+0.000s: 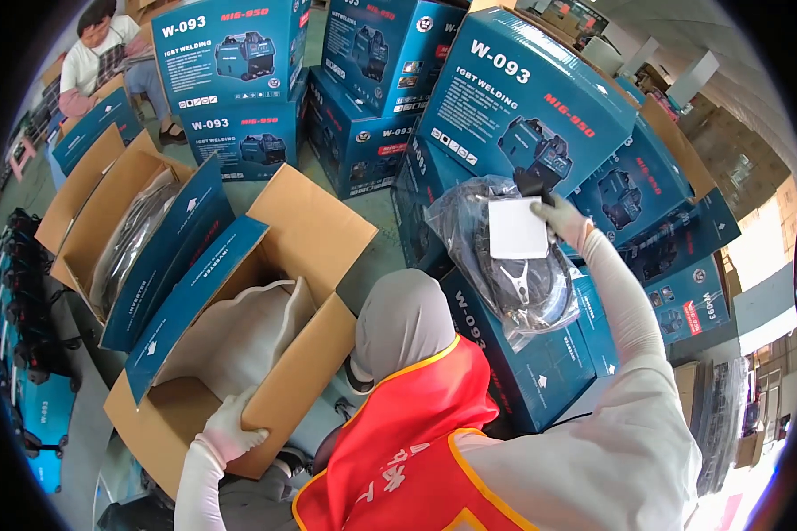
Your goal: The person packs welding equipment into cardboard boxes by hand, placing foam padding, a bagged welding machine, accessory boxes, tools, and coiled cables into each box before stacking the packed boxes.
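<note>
My left hand [230, 431], in a pale glove, grips the front flap of an open carton [305, 376]. Inside that carton shows a white moulded foam liner [239, 332]. On the right, my gloved right hand [560, 221] is closed at the edge of a small white box [517, 228]. A black strap [531, 183] rises beside those fingers. Behind and below the white box is a clear plastic bag [540, 305] holding coiled black cable and a clamp. Whether my right hand also holds the strap or the bag, I cannot tell.
Blue printed cartons [235, 57] stand stacked ahead and to the right. Another open carton [80, 257] at the left holds a bagged bundle [133, 239]. Blue and black machines [44, 407] line the far left. A seated person [106, 53] is at the upper left.
</note>
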Demonstrator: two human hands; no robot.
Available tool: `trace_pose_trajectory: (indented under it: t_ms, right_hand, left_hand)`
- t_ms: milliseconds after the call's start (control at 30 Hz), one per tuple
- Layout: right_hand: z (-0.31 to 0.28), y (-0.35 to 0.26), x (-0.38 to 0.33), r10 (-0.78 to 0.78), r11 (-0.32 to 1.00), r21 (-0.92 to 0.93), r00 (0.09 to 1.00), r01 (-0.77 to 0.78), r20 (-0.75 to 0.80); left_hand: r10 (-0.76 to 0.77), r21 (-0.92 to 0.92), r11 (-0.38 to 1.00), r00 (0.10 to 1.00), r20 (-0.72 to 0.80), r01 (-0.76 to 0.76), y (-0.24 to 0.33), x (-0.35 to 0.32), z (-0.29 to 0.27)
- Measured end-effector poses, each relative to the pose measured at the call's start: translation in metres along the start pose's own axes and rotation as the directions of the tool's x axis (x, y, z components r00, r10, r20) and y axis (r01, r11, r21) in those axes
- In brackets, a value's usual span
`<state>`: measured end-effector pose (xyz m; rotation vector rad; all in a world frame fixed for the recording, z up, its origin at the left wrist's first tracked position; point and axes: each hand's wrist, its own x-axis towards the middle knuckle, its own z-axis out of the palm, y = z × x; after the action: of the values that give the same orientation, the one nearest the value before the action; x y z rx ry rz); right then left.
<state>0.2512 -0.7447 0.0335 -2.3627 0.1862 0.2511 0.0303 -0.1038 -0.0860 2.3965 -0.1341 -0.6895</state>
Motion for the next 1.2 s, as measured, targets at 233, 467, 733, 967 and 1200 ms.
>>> trace_pose_trajectory:
  t_ms: [233,467,733,967,1200]
  right_hand:
    - [0.019,-0.008,0.017,0.261,0.607,-0.728,0.945,-0.32,-0.198]
    - [0.172,-0.215,-0.043,-0.756,0.526,-0.125,0.529,0.841,0.385]
    - [0.49,-0.266,0.049,-0.034,-0.036,-0.541,0.54,0.84,0.841]
    - [0.548,-0.185,0.109,-0.14,0.147,-0.678,0.694,0.72,0.706]
    - [0.545,-0.201,0.08,-0.045,0.211,-0.706,0.728,0.676,0.684]
  left_hand:
    - [0.094,-0.252,0.962,0.995,-0.042,-0.101,-0.018,0.002,0.013]
    - [-0.072,-0.045,0.996,0.997,0.01,0.072,0.0,-0.001,0.009]
    - [-0.085,-0.064,0.994,0.996,0.027,0.086,-0.008,-0.001,0.018]
    - [-0.113,-0.008,0.993,0.987,0.117,0.115,-0.002,0.011,0.02]
    - [-0.107,-0.013,0.994,0.985,0.139,0.109,-0.01,0.003,0.023]
